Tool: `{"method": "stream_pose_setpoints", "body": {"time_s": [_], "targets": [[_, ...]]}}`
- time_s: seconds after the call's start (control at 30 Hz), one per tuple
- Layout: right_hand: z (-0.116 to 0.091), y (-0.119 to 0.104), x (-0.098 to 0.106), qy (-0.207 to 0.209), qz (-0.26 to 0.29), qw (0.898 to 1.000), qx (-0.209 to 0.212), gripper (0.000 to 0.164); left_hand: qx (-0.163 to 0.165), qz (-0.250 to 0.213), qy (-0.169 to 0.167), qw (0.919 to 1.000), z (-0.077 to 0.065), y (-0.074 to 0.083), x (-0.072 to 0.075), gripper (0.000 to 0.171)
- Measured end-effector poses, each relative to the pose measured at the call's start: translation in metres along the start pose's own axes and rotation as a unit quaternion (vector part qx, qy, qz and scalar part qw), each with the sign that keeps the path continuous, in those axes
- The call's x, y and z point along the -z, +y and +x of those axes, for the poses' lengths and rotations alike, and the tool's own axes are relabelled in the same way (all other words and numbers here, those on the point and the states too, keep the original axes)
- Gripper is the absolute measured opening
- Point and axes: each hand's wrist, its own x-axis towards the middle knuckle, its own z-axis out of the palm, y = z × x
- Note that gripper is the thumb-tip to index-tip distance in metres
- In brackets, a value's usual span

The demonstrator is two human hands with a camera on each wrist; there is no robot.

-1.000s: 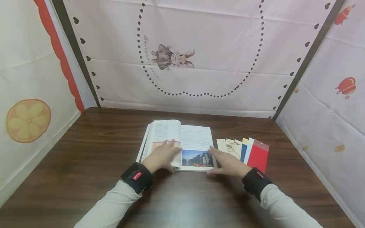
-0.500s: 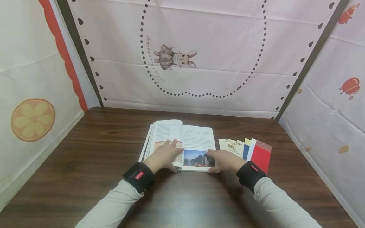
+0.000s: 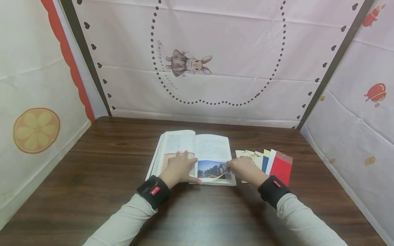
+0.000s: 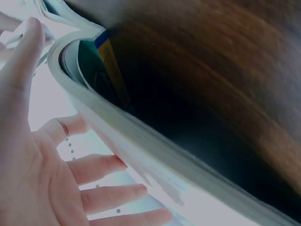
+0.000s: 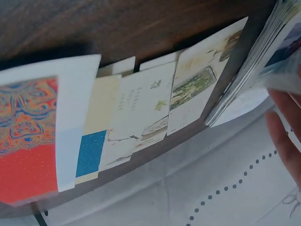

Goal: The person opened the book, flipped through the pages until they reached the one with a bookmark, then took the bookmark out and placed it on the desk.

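Note:
A thick book lies spread out on the table, a colour photo low on its right page. My left hand rests on the left page near the gutter, fingers apart and thumb reaching past the lower edge. In the left wrist view its straight fingers lie along the curved pages. At the right page's outer edge, my right hand pinches a page whose lower corner curls up over the photo. The right wrist view shows only part of that hand, at the page's edge.
Right of the book, a fanned row of cards lies on the brown table: several cream ones with drawings, a blue-and-yellow one and a red patterned one. Printed cloth walls enclose the table's back and sides.
My right hand has closed its fingers on the right page's edge, and the lower corner has lifted and curled leftward. My left thumb has stretched right along the book's lower edge.

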Motion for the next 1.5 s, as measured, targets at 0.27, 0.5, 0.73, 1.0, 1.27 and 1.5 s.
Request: {"method": "stream_pose_setpoints", "body": {"time_s": [0.27,0.5,0.73,1.0,1.27,1.5], "targets": [[0.003,0.000,0.012,0.228,-0.023,0.968,0.099,0.022,0.009,0.104,0.025,0.9942,0.005,0.014,-0.007,0.096],[0.009,-0.004,0.015,0.329,-0.075,0.924,0.181,0.030,0.027,0.182,0.030,0.9825,0.009,0.029,-0.011,0.091],[0.011,-0.005,0.010,0.328,-0.055,0.930,0.159,0.029,0.034,0.215,0.031,0.9756,0.010,0.034,-0.016,0.064],[0.007,-0.006,0.001,0.229,-0.009,0.973,0.042,0.029,0.053,0.147,0.009,0.9877,0.009,0.026,-0.009,0.048],[0.000,0.001,-0.020,-0.085,0.084,0.992,-0.035,0.084,0.060,0.080,0.037,0.9943,0.006,0.022,-0.005,0.051],[0.003,0.009,-0.025,-0.130,0.084,0.987,-0.046,0.091,0.077,-0.090,0.079,0.9898,-0.004,0.019,0.001,0.053]]}}
